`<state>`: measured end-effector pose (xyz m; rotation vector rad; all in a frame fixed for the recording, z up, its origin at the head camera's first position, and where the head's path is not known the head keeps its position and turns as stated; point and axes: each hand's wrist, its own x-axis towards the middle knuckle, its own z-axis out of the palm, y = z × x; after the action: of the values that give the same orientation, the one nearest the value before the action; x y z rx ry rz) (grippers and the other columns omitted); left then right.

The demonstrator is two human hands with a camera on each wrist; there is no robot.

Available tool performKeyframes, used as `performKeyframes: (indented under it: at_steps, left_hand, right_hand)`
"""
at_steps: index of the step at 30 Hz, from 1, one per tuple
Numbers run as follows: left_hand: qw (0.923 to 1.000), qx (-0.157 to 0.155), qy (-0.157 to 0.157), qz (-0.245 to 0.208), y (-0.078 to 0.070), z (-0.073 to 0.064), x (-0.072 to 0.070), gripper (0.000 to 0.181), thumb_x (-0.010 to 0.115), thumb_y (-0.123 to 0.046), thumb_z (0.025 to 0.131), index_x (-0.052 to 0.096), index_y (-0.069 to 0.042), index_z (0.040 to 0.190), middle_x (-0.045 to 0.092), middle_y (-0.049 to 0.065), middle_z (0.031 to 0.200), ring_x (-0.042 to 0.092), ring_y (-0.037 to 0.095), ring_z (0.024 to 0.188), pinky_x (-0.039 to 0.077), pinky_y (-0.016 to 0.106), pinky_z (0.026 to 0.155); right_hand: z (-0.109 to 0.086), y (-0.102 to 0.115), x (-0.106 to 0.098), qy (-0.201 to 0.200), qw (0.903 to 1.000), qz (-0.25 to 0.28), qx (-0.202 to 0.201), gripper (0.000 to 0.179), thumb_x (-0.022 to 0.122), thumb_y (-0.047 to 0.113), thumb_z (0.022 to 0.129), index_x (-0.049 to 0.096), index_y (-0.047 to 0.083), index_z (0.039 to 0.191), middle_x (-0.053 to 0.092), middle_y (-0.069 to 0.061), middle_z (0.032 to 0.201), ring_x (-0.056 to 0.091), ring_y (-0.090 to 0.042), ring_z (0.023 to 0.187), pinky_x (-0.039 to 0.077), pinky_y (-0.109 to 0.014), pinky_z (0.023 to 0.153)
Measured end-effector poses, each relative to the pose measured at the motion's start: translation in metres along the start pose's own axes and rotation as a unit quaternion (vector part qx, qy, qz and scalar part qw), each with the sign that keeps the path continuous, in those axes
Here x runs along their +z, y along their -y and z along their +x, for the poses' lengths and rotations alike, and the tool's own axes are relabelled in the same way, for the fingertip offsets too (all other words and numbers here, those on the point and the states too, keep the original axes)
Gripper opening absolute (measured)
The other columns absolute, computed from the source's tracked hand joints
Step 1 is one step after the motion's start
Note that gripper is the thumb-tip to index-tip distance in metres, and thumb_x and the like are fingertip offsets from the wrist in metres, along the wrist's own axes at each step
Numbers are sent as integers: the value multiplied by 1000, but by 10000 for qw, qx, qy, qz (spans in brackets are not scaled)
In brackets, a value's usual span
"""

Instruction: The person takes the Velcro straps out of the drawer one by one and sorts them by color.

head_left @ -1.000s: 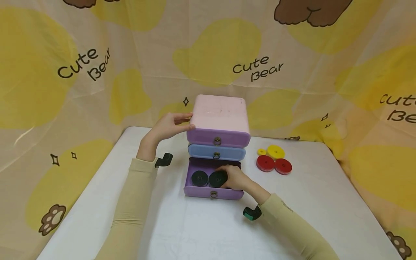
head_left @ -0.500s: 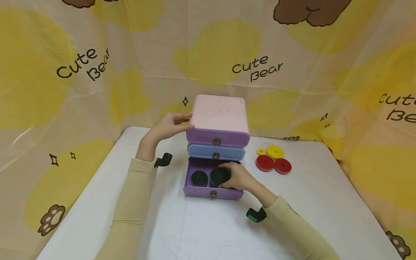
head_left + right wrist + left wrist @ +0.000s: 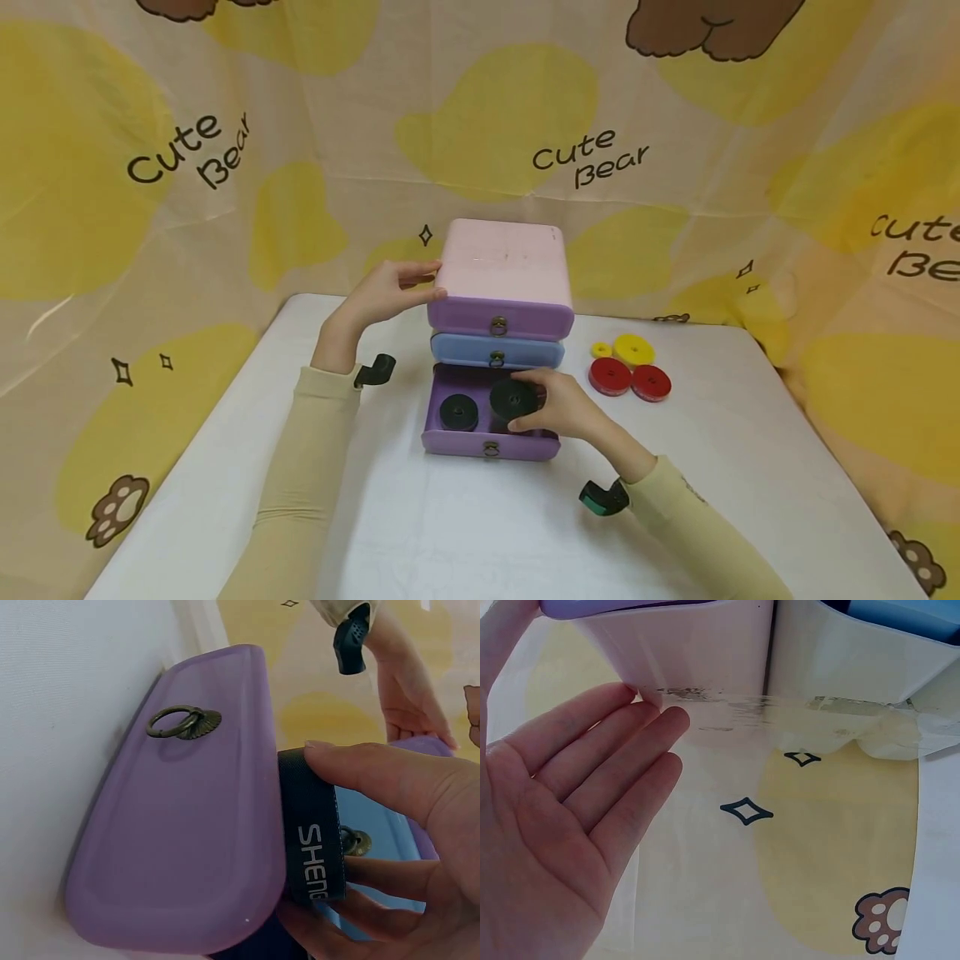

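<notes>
My right hand (image 3: 566,406) pinches a black roll of webbing tape (image 3: 512,398) between thumb and fingers, just above the pulled-out bottom drawer (image 3: 450,442). White letters show on the roll's side (image 3: 309,840) in the right wrist view, close behind the purple drawer front (image 3: 180,847). Another black roll (image 3: 458,412) lies flat in the drawer's left part. With straight fingers, my left hand (image 3: 375,296) touches the left side of the small chest (image 3: 504,258), which has a pink top; the left wrist view shows its palm (image 3: 547,840).
Right of the chest lie two red rolls (image 3: 610,377) and two yellow rolls, one large (image 3: 633,350) and one small (image 3: 601,350). The blue middle drawer (image 3: 457,348) and purple top drawer (image 3: 457,315) are pushed in. A printed cloth (image 3: 360,125) hangs behind the white table (image 3: 450,533).
My right hand has raised the black roll from the drawer floor and shifted it slightly right, leaving a gap beside the other roll. My left hand stays at the chest.
</notes>
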<state>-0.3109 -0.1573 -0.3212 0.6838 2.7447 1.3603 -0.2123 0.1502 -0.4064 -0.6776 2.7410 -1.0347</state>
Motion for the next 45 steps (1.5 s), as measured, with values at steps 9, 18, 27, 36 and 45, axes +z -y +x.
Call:
performKeyframes:
  at_steps: [9,18,27,36,45]
  left_hand:
    - [10000,0,11,23,0,0,0,69,73,-50,78,54,-19,136,54,2,138,55,22,124,45,44,101]
    - [10000,9,9,6,-1,0,0,70,74,-51,77,55,-18,135,55,2,137,55,21,123,45,45,101]
    - [10000,-16,19,-18,-6,-3,0,65,73,-43,81,53,-15,136,54,6,138,54,26,124,44,46,102]
    - [10000,-38,-23,5,-1,-3,1,68,73,-50,78,55,-20,135,55,2,137,55,21,123,46,42,100]
    - [10000,-75,-12,-27,-1,-2,1,70,73,-52,76,55,-20,135,56,1,136,55,20,123,46,41,101]
  right_hand:
    - [-7,0,-11,-82,9997,53,203,72,85,31,68,56,13,132,59,-7,122,57,-22,100,55,-36,84]
    - [-16,-1,-24,-219,9985,331,366,71,85,31,68,58,13,131,61,-9,122,61,-30,106,56,-40,84]
    - [-26,-11,-32,-375,9981,172,451,71,84,35,69,58,12,130,60,-11,126,62,-31,105,56,-38,82]
    - [-35,-24,-38,-553,9969,265,487,70,85,35,68,59,10,129,62,-10,121,63,-31,103,56,-40,83]
    - [-43,-38,-44,-733,9949,189,668,69,85,32,69,59,8,128,62,-14,122,63,-35,106,54,-44,86]
